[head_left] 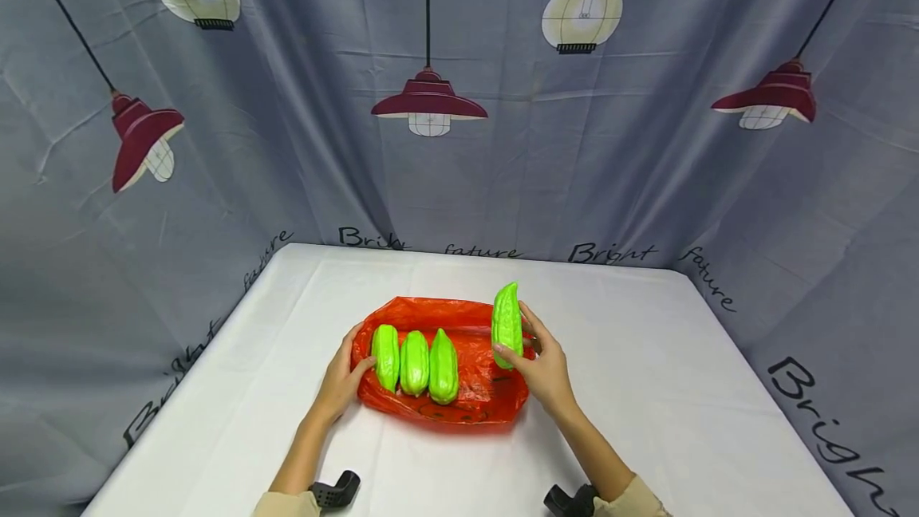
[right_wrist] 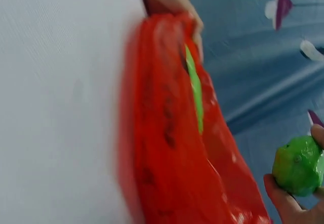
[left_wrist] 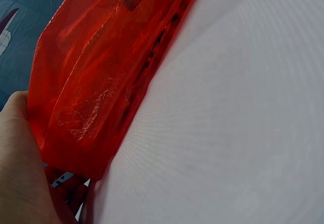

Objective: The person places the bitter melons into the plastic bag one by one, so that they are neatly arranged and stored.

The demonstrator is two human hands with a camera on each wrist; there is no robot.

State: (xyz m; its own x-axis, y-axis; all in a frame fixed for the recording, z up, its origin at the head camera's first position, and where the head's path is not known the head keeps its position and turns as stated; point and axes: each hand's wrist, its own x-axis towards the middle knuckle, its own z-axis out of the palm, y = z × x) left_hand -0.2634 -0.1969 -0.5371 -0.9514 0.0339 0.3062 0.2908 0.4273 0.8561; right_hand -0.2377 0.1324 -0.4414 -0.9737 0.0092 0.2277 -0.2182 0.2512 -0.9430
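A red plastic bag (head_left: 470, 409) lies spread on the table, its film thin and shiny. Three bright green bitter melons, such as the middle one (head_left: 414, 363), sit side by side in its left half. My left hand (head_left: 341, 380) grips the bag's left edge, thumb over the rim; the left wrist view shows the bag's side (left_wrist: 96, 97) against that hand. Above the right end of the bag, my right hand (head_left: 543, 361) holds another bitter melon (head_left: 506, 325) upright between thumb and fingers. In the right wrist view that melon's rounded end (right_wrist: 297, 166) shows.
A white cloth covers the table (head_left: 668, 389). Behind and along both sides hangs a grey-blue curtain (head_left: 459, 182) printed with lamps and lettering. Each wrist wears a black camera mount, the left one (head_left: 336, 490) and the right one (head_left: 570, 500).
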